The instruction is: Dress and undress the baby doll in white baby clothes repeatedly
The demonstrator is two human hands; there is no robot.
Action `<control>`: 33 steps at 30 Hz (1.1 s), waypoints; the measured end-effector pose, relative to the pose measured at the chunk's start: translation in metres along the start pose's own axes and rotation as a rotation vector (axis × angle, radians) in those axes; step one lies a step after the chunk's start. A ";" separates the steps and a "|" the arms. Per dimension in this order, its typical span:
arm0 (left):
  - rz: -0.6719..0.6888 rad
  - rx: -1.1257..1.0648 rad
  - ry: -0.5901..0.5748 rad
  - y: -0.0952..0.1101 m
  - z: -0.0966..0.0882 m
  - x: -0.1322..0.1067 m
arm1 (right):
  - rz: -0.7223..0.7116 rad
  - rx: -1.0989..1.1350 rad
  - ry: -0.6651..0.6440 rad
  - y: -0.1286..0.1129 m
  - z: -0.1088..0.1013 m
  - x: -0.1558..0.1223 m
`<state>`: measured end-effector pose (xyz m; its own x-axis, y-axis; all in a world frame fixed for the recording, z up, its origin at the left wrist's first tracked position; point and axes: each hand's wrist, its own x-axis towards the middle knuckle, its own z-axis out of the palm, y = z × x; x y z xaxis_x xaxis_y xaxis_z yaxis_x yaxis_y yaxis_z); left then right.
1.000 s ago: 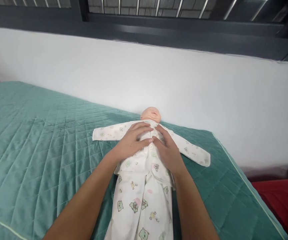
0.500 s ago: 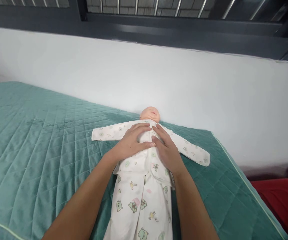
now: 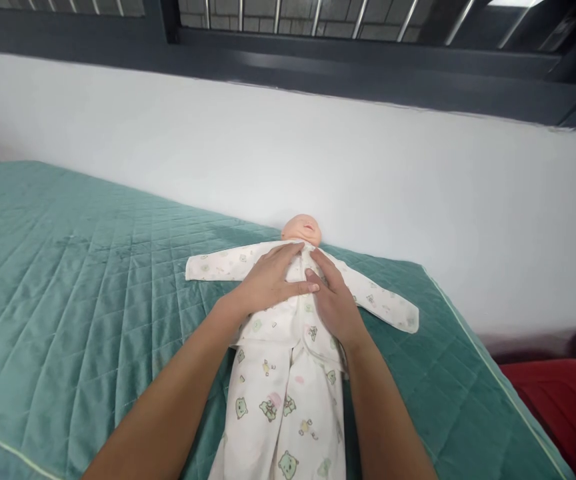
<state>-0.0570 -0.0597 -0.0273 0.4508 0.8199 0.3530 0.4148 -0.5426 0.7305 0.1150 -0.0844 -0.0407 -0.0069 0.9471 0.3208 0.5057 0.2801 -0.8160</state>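
Observation:
A baby doll (image 3: 302,230) lies on its back, its head close to the wall. It wears a white long-sleeved top (image 3: 275,323) and matching trousers (image 3: 261,420), both printed with small green bears. Both sleeves stretch out sideways. My left hand (image 3: 273,277) rests flat on the left side of the doll's chest, fingers extended toward the neck. On the other side of the front opening lies my right hand (image 3: 335,297), also with fingers stretched out. The two thumbs meet or nearly meet over the middle of the chest.
A green quilted cover (image 3: 93,287) spreads under the doll, with its piped edge at right. Behind it rises a white wall (image 3: 268,153) below a dark window frame (image 3: 318,60) with metal bars. Something red (image 3: 558,400) stands beyond the right edge.
My left hand's fingers have drawn closer together, and its thumb has slid slightly right toward my right hand. The view has shifted a little. The doll lies as before.

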 end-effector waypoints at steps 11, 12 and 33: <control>0.014 0.009 0.012 -0.003 0.001 0.000 | -0.208 -0.222 -0.049 0.009 -0.001 0.020; 0.017 0.008 0.013 -0.003 0.001 0.000 | -0.209 -0.229 -0.051 0.009 -0.001 0.021; 0.042 -0.190 -0.097 -0.007 -0.014 -0.007 | 0.020 0.321 0.057 0.001 -0.006 0.002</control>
<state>-0.0745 -0.0591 -0.0266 0.5425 0.7707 0.3342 0.2413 -0.5241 0.8168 0.1207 -0.0835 -0.0383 0.0531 0.9453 0.3220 0.2075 0.3049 -0.9295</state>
